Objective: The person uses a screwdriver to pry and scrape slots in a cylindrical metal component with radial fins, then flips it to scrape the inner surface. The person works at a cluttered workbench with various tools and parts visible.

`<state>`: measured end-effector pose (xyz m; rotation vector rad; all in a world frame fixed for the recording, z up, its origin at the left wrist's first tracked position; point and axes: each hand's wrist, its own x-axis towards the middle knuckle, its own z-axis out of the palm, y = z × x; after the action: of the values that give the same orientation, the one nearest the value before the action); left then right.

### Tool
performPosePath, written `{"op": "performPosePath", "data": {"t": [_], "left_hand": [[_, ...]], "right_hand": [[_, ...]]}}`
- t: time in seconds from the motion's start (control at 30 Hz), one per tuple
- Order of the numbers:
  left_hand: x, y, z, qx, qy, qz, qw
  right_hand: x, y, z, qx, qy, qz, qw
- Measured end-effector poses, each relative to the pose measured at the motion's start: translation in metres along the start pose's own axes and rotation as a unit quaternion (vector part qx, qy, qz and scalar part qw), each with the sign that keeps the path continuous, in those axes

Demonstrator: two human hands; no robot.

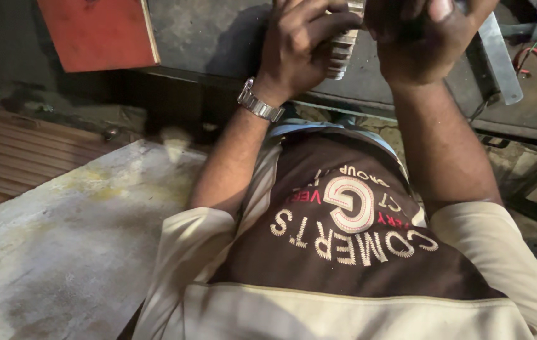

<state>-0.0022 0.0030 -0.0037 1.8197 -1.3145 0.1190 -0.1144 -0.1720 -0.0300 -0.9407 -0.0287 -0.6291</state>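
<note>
Dim scene lit from near the head — shirt bright, background murky; hands slightly soft, shadowed

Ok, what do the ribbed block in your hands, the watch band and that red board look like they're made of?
Ribbed block: probably metal, pale grey and matt, with even fins like a heat sink; mostly hidden by the left hand and right hand. Watch band: shiny silver links, likely steel. Red board: seemingly wood, pale bare edge under red paint.
</note>
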Motion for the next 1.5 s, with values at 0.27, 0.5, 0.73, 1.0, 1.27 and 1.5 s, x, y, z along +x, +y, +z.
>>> {"op": "performPosePath", "data": {"t": [0.27, 0.5, 0.73, 1.0, 1.27, 1.5], "left_hand": [[-0.005, -0.011, 0.009, -0.029, 0.018, 0.022, 0.999], [-0.003, -0.006, 0.007, 0.003, -0.085, -0.011, 0.996], [0.003, 0.006, 0.003, -0.005, -0.098, 0.038, 0.994], [0.002, 0.01, -0.003, -0.032, -0.123, 0.027, 0.991], [0.003, 0.01, 0.0, -0.074, -0.137, 0.039, 0.987], [-0.004, 0.006, 0.008, 0.002, -0.205, 0.004, 0.979]], "right_hand": [[-0.003, -0.001, -0.01, 0.051, -0.029, 0.051, 0.997], [-0.026, 0.019, -0.036, -0.039, 0.039, 0.069, 0.996], [-0.017, -0.022, -0.028, 0.01, 0.037, 0.01, 0.999], [-0.007, -0.028, 0.017, -0.026, -0.009, -0.026, 0.999], [-0.01, -0.03, 0.018, -0.067, 0.01, -0.058, 0.996], [-0.017, -0.036, 0.01, -0.124, -0.061, -0.139, 0.981]]}}
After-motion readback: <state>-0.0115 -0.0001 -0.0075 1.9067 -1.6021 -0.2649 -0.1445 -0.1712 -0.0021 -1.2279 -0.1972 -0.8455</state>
